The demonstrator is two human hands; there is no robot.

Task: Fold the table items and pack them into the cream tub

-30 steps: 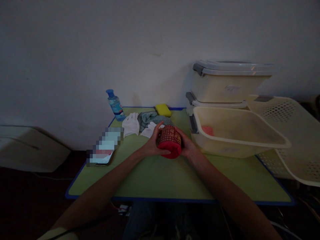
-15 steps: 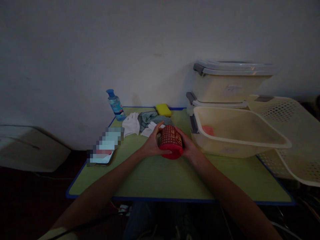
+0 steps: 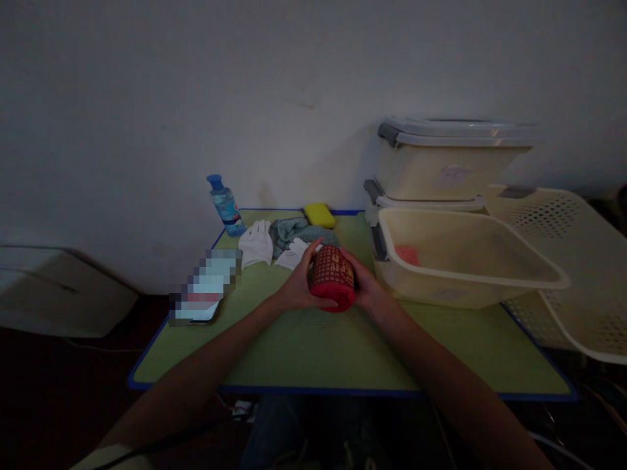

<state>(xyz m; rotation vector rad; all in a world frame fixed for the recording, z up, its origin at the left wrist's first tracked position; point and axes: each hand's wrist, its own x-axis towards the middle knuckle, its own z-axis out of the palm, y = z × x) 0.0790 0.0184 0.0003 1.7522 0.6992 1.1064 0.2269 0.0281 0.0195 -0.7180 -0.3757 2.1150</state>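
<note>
Gripping a red patterned cylinder (image 3: 334, 271) from both sides, the person's left hand (image 3: 298, 284) and right hand (image 3: 366, 284) press it between them over the middle of the green table (image 3: 337, 362); whether it touches the tabletop is hard to tell. Just beyond lie a white glove (image 3: 290, 255) and a grey-green cloth (image 3: 296, 232), with a yellow sponge (image 3: 320, 215) behind. Leftward are a second glove (image 3: 257, 243), a blue bottle (image 3: 226, 209) and a phone (image 3: 208, 284); rightward stands an open cream bin (image 3: 441, 288).
</note>
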